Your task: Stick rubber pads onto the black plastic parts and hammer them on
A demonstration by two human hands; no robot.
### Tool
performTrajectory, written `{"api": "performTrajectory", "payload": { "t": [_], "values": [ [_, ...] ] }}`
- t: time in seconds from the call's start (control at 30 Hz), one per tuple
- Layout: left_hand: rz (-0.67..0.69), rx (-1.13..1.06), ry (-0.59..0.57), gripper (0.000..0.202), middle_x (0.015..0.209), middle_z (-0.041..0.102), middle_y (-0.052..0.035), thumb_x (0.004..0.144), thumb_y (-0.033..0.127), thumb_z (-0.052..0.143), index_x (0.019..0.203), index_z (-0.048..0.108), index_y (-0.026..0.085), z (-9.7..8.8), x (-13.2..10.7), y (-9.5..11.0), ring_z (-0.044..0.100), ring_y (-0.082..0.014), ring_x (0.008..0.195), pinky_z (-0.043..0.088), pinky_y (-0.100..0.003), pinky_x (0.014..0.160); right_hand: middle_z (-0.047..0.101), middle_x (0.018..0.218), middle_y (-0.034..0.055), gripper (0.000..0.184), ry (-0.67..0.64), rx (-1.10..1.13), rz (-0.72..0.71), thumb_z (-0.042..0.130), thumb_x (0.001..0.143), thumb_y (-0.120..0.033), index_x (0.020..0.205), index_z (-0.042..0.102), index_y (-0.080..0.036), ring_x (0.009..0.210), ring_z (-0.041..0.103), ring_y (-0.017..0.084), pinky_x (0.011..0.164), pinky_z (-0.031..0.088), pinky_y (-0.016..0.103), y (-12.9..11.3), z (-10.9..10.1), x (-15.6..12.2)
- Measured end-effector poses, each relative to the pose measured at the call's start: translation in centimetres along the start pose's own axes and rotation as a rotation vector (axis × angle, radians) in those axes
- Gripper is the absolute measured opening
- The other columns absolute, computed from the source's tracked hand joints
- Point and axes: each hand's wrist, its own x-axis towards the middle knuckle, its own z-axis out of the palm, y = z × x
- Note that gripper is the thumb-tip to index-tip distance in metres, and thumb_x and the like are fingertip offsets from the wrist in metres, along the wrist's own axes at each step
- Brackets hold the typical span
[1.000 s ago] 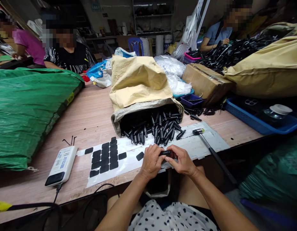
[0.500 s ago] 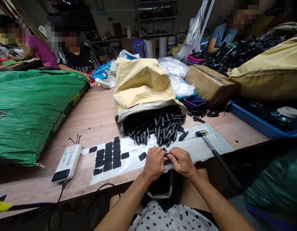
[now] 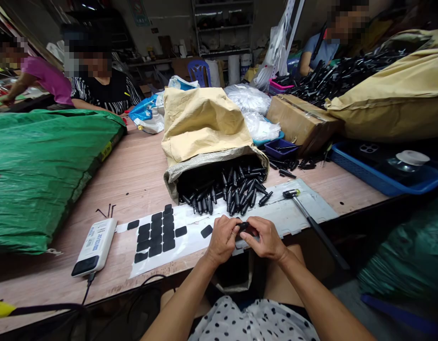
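Note:
A small black tube-like part (image 3: 243, 226) lies between my two hands at the table's front edge. My left hand (image 3: 223, 238) pinches its left end, and my right hand (image 3: 264, 238) has thumb and fingers closed on the right end. Just beyond my hands, a pile of similar black tubular parts (image 3: 236, 192) spills from the mouth of a tan sack (image 3: 206, 118). To the left, rows of black rounded-square pieces (image 3: 156, 232) lie on a white sheet (image 3: 190, 215); one loose black square (image 3: 206, 231) is close to my left hand.
A hammer (image 3: 313, 225) rests at the right, handle over the edge. A white power bank (image 3: 96, 246) with a cable sits left, near a green sack (image 3: 51, 175). Blue tray (image 3: 385, 180), cardboard box (image 3: 302, 121) and purple basket (image 3: 281, 148) stand right. Co-workers sit across the table.
The view has shifted slightly to the right. My fingers have moved on the black part, which now shows more plainly between both hands.

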Motion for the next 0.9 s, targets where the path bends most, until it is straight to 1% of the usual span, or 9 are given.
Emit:
{"api": "performTrajectory", "payload": {
  "t": [0.17,0.33,0.43,0.5,0.6,0.7,0.77,0.83,0.9],
  "values": [
    [0.032,0.005,-0.002,0.028,0.094,0.069,-0.0034,0.103,0.03,0.039,0.109,0.065,0.023,0.0,0.1,0.1,0.055,-0.0222,0.093,0.037,-0.04,0.089,0.045,0.065,-0.0024,0.031,0.003,0.019,0.003,0.056,0.093,-0.04,0.071,0.044,-0.022,0.062,0.043,0.013,0.06,0.032,0.027,0.0,0.0,0.1],
    [0.097,-0.003,-0.032,0.03,0.09,0.07,-0.0034,0.103,0.029,0.039,0.106,0.067,0.024,-0.1,0.0,0.3,0.053,-0.0223,0.09,0.037,-0.041,0.087,0.043,0.06,-0.002,0.038,0.008,0.032,-0.032,0.047,0.099,-0.033,0.063,0.04,-0.021,0.06,0.043,0.013,0.061,0.032,0.028,0.2,0.1,0.3],
    [0.101,-0.003,-0.043,0.03,0.091,0.069,-0.0048,0.102,0.029,0.038,0.106,0.067,0.023,-0.1,0.1,0.2,0.053,-0.0233,0.091,0.037,-0.042,0.087,0.044,0.061,-0.0014,0.036,0.011,0.047,-0.057,0.047,0.098,-0.031,0.064,0.043,-0.021,0.062,0.044,0.013,0.062,0.033,0.029,0.3,0.1,0.3],
    [0.113,-0.005,-0.038,0.03,0.093,0.069,-0.0056,0.102,0.03,0.038,0.106,0.066,0.022,-0.2,0.2,0.2,0.054,-0.0237,0.092,0.038,-0.042,0.087,0.044,0.063,-0.0012,0.033,0.012,0.088,-0.057,0.048,0.097,-0.033,0.066,0.044,-0.021,0.063,0.044,0.014,0.062,0.033,0.029,0.2,-0.1,0.1],
    [0.129,0.009,0.004,0.029,0.094,0.069,-0.0064,0.103,0.033,0.038,0.108,0.064,0.022,-0.3,-0.1,0.6,0.054,-0.0243,0.093,0.039,-0.043,0.088,0.043,0.065,-0.0011,0.035,0.028,0.234,-0.011,0.046,0.098,-0.04,0.069,0.045,-0.021,0.063,0.043,0.014,0.062,0.033,0.03,0.3,-0.5,-0.1],
    [0.173,0.043,0.009,0.028,0.097,0.068,-0.0086,0.103,0.035,0.041,0.113,0.064,0.021,-0.3,-1.7,2.1,0.055,-0.0251,0.093,0.041,-0.043,0.086,0.041,0.065,-0.0013,0.039,0.133,0.417,0.076,0.041,0.1,-0.045,0.07,0.047,-0.021,0.062,0.042,0.014,0.06,0.032,0.029,0.7,-0.6,-0.5],
    [0.239,0.04,-0.049,0.027,0.102,0.068,-0.0104,0.103,0.033,0.043,0.118,0.063,0.022,0.1,-3.7,3.1,0.057,-0.0249,0.092,0.044,-0.042,0.084,0.041,0.066,-0.0013,0.041,0.19,0.501,0.115,0.04,0.101,-0.047,0.071,0.048,-0.02,0.063,0.041,0.014,0.06,0.032,0.029,1.1,-0.4,-0.7],
    [0.289,0.034,-0.13,0.027,0.104,0.068,-0.0109,0.102,0.03,0.045,0.122,0.061,0.022,0.9,-6.1,3.6,0.06,-0.0238,0.09,0.047,-0.039,0.08,0.04,0.066,-0.0012,0.04,0.202,0.533,0.13,0.042,0.1,-0.047,0.071,0.049,-0.02,0.063,0.039,0.014,0.06,0.032,0.029,1.5,-0.2,-0.8],
    [0.258,0.072,-0.185,0.025,0.1,0.068,-0.0095,0.101,0.028,0.047,0.12,0.063,0.023,2.1,-8.3,3.1,0.061,-0.0229,0.086,0.049,-0.038,0.075,0.039,0.066,-0.0015,0.039,0.193,0.534,0.138,0.045,0.1,-0.046,0.071,0.049,-0.02,0.063,0.038,0.014,0.06,0.031,0.029,1.6,-0.1,-0.8]
  ]
}}
